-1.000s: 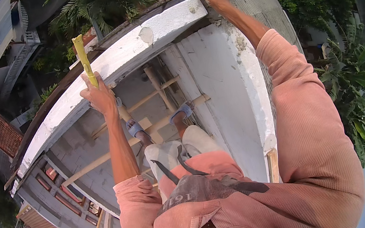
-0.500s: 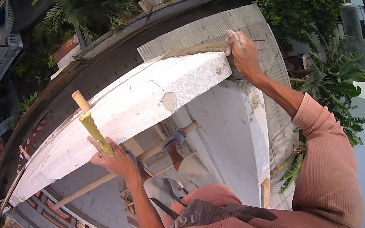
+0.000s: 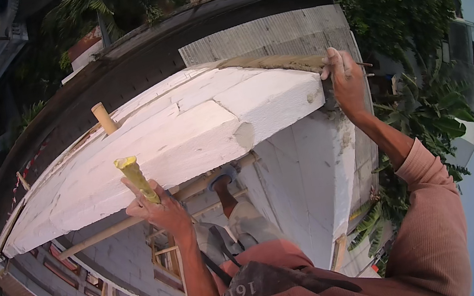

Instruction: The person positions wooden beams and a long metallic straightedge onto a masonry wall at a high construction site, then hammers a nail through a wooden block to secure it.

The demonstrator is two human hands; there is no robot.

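Note:
My left hand is closed round a yellow handle, upright and scuffed, just on my side of the white block wall; what the handle belongs to is hidden. At the wall's right end, my right hand has its fingers bent together against the corner. Whatever they hold, if anything, cannot be made out. A strip of grey mortar runs along the far top edge up to those fingers. One lighter patch of mortar marks a joint on the wall's near face.
A bamboo pole sticks up behind the wall. Below, my foot in a blue sandal stands by bamboo poles, high above the ground. Another white wall meets this one at the right. Corrugated roofing lies beyond, with trees to the right.
My view has shifted slightly, so the wall end and right hand appear further right. My left hand with the yellow handle has drawn back from over the wall toward me.

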